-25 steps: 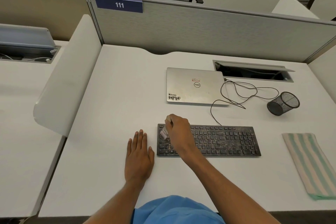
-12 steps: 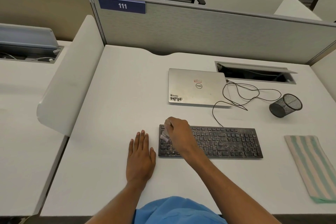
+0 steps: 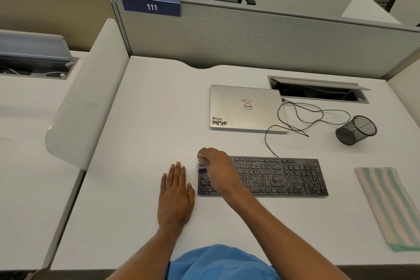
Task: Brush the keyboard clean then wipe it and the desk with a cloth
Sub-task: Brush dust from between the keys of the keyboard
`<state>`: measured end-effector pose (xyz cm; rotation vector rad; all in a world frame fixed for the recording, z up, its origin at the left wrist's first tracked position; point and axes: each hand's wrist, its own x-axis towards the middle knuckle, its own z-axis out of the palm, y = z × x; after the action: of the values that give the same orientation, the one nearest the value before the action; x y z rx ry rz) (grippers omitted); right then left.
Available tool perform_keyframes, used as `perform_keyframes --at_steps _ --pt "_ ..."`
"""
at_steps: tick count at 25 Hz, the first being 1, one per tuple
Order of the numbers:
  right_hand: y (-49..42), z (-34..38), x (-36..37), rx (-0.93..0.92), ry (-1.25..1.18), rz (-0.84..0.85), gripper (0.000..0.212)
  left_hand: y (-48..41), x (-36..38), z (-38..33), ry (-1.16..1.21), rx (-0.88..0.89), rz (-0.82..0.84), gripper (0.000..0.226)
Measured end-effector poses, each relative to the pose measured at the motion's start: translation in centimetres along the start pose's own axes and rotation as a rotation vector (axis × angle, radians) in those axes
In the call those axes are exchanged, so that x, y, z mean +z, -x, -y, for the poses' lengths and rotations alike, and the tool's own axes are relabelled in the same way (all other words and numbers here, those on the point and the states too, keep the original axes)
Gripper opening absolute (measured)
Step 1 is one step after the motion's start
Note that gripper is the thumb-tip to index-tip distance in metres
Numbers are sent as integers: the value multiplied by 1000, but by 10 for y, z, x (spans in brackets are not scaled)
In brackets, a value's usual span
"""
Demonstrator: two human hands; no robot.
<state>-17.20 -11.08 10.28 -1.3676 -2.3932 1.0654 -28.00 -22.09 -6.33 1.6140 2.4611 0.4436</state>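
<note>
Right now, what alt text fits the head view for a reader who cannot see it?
A person's right hand holds a small brush on the left end of a dusty black keyboard, while the left hand lies flat on the desk beside it. A striped cloth lies to the right; a closed laptop and a tipped mesh cup sit behind.

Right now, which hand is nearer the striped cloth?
Right. The right hand grips the brush over the keyboard's left end; the left hand lies flat on the desk, farther left, away from the striped cloth.
</note>
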Motion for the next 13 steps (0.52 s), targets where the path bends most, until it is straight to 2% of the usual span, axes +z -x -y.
perform_keyframes --at_steps 2,6,11,13 --pt "2 -2 -5 28 45 2 34 0 0 0 8 2 -5 63" --pt "3 -7 -12 75 156 -8 23 0 1 0 12 4 -9 63" --pt "-1 10 -2 105 -25 91 25 0 2 1 -1 5 -8 63" --pt "1 5 0 133 -51 60 26 0 2 1 0 2 -4 62"
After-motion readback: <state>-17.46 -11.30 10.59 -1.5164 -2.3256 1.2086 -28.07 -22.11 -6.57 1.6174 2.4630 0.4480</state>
